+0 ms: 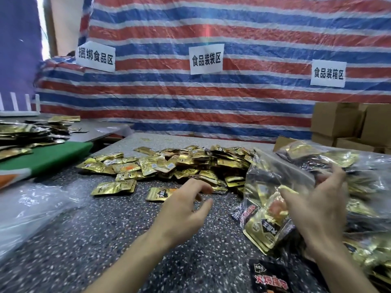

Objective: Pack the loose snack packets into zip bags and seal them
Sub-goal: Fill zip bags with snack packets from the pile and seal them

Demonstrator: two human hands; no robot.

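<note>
Landmark: loose pile of gold snack packets (190, 163) on speckled table (105, 240). Right of the pile, touching its edge: clear zip bag (273, 182), part filled with gold packets plus a red-black one low down; can't tell if its mouth is zipped. Right hand (317, 210) grasps the bag's plastic, thumb and fingers curled on it. Left hand (184, 210) in front of the pile, fingers loosely bent, holding nothing, over a single gold packet (156, 194). Further right of the pile: stuffed clear bags (364, 187). Behind-right: cardboard boxes (338, 123). Left of the pile: green board (46, 157), limp clear plastic (31, 208).
</note>
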